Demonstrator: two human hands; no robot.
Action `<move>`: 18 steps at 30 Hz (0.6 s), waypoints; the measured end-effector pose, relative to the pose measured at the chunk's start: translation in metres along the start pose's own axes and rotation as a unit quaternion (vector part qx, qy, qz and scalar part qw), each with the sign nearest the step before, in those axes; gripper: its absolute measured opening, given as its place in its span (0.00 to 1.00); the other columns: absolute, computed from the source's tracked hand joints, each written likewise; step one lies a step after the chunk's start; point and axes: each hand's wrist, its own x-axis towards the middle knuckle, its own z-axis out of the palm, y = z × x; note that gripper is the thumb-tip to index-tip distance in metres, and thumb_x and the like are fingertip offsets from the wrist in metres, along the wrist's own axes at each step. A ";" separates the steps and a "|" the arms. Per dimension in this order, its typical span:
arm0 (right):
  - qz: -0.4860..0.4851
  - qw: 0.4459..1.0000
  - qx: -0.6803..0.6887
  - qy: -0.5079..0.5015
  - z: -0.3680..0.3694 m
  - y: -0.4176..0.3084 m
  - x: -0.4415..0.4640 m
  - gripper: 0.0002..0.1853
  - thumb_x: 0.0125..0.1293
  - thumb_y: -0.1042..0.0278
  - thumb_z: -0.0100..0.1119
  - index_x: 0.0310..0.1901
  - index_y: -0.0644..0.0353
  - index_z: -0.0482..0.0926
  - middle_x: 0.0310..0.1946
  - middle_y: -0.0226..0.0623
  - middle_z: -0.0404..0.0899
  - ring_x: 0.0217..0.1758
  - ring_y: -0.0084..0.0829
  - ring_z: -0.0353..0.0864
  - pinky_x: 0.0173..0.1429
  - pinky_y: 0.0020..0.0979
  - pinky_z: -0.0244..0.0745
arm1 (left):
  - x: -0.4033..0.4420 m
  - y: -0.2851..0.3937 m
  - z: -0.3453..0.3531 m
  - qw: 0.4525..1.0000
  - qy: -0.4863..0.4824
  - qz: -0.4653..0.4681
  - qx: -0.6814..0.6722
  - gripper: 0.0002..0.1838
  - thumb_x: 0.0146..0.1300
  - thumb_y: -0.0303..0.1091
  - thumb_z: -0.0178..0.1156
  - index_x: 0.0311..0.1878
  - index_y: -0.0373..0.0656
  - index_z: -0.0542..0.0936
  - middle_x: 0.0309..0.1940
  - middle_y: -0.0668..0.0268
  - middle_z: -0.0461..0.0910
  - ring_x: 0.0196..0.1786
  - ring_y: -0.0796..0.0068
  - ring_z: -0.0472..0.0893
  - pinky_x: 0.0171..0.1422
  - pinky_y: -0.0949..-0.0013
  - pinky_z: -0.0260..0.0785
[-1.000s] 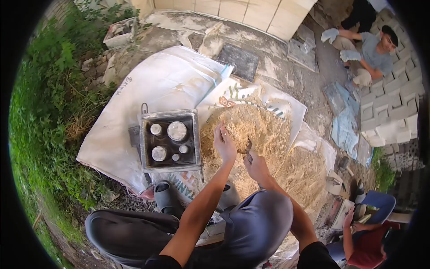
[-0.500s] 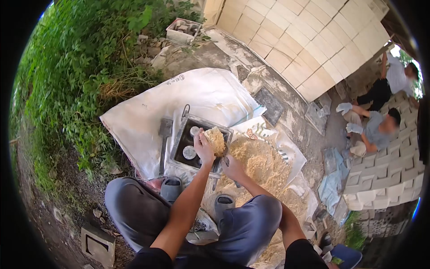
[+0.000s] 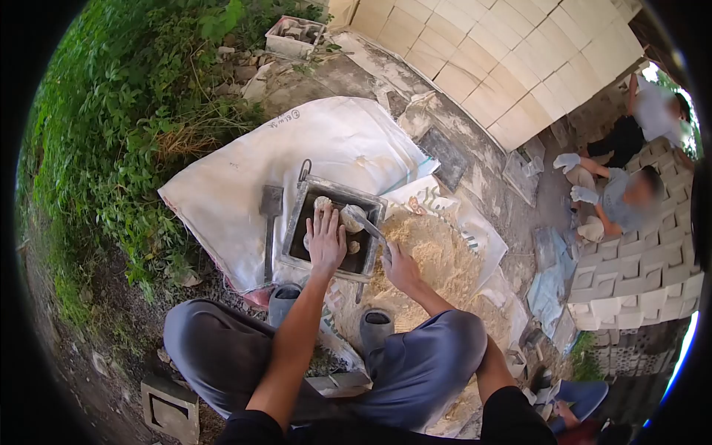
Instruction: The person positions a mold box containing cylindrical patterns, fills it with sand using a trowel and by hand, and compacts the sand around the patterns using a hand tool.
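My left hand [image 3: 326,241] reaches over a dark rectangular mould box [image 3: 291,231], fingers stretched out, close to the pale round pieces inside. Whether it touches them I cannot tell. My right hand [image 3: 400,268] is closed around the handle of a trowel [image 3: 365,219], whose blade angles over the right part of the box. A pale lump lies by the blade, and small crumbs of mix show on the box floor. To the right is a heap of yellowish sandy mix [image 3: 437,271] on a printed sack. A flat-headed metal tool [image 3: 271,211] lies left of the box.
A white woven sack [image 3: 237,170] spreads under and behind the box. Two people sit at the right beside stacked pale blocks [image 3: 630,278]; one wears white gloves. Dense plants [image 3: 111,133] line the left. A hollow block [image 3: 170,408] and a rubble crate [image 3: 295,35] stand nearby.
The clump of sandy mix on the trowel has gone from it. My left hand has moved from the clump left and down over the box; the trowel blade now tilts over the box.
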 end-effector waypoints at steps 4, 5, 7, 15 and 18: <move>0.023 0.999 0.044 0.002 0.000 0.020 -0.012 0.20 0.65 0.62 0.53 0.55 0.63 0.64 0.47 0.54 0.72 0.47 0.57 0.75 0.50 0.49 0.72 | 0.000 0.011 0.011 0.991 -0.092 0.091 -0.021 0.34 0.66 0.39 0.49 0.70 0.34 0.53 0.71 0.53 0.56 0.75 0.54 0.50 0.77 0.52 0.40; 0.028 0.997 0.065 0.028 0.001 0.027 -0.014 0.21 0.65 0.62 0.53 0.54 0.64 0.64 0.47 0.54 0.73 0.47 0.57 0.75 0.50 0.49 0.72 | 0.000 0.015 0.016 0.990 -0.100 0.100 -0.015 0.34 0.66 0.39 0.49 0.70 0.34 0.53 0.71 0.53 0.56 0.75 0.54 0.50 0.77 0.52 0.40; 0.038 0.993 0.092 0.058 0.002 0.044 -0.014 0.21 0.64 0.62 0.54 0.54 0.64 0.64 0.47 0.55 0.74 0.47 0.56 0.75 0.50 0.48 0.72 | 0.003 0.021 0.031 0.991 -0.062 0.119 -0.022 0.33 0.65 0.37 0.50 0.70 0.32 0.54 0.71 0.52 0.54 0.75 0.56 0.50 0.77 0.51 0.40; 0.061 0.968 0.206 0.134 -0.012 0.058 -0.024 0.22 0.64 0.64 0.55 0.55 0.67 0.65 0.43 0.58 0.75 0.46 0.56 0.76 0.50 0.47 0.71 | 0.003 0.027 0.027 0.959 -0.122 0.211 -0.144 0.22 0.60 0.25 0.54 0.59 0.35 0.68 0.64 0.48 0.65 0.69 0.50 0.61 0.73 0.52 0.51; 0.050 0.970 0.181 0.154 -0.011 0.050 -0.025 0.22 0.65 0.62 0.54 0.55 0.67 0.65 0.42 0.60 0.76 0.45 0.57 0.76 0.49 0.48 0.70 | 0.011 0.029 0.038 0.994 -0.026 0.102 0.013 0.28 0.66 0.35 0.49 0.66 0.32 0.61 0.70 0.48 0.56 0.74 0.51 0.53 0.76 0.50 0.42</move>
